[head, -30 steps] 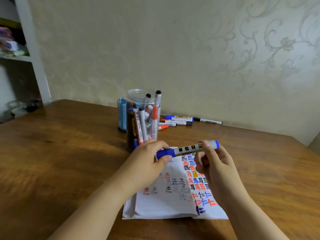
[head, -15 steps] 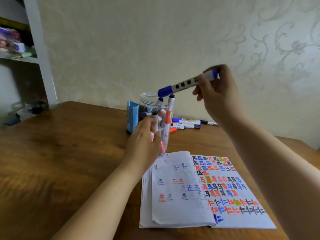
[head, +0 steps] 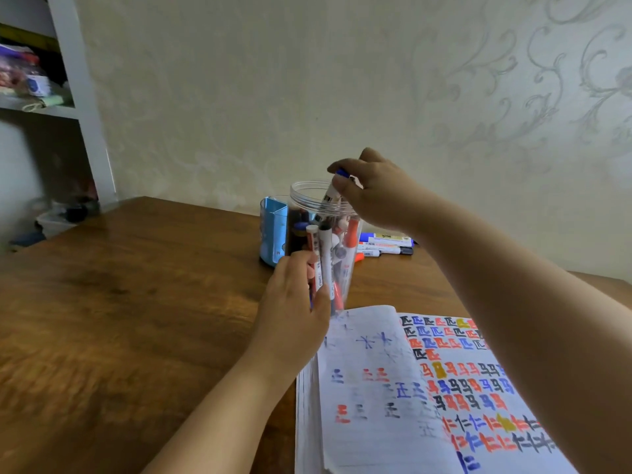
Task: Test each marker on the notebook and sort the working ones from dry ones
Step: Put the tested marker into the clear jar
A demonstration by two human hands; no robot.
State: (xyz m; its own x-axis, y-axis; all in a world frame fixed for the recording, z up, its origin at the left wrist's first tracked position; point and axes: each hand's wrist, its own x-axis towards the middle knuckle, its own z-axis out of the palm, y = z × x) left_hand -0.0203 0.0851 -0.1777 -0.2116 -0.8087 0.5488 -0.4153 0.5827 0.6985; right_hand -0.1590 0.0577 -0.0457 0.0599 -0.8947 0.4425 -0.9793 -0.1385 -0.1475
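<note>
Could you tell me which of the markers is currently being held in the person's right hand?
The blue-capped marker, pinched by the right hand and angled into the clear jar. The others stand loose in the jar or lie on the table behind.

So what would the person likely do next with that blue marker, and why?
Probably let go: the right hand holds the blue marker tip-down inside the clear jar's mouth, while the left hand steadies the jar.

notebook cut off below, shelf items blurred
</note>
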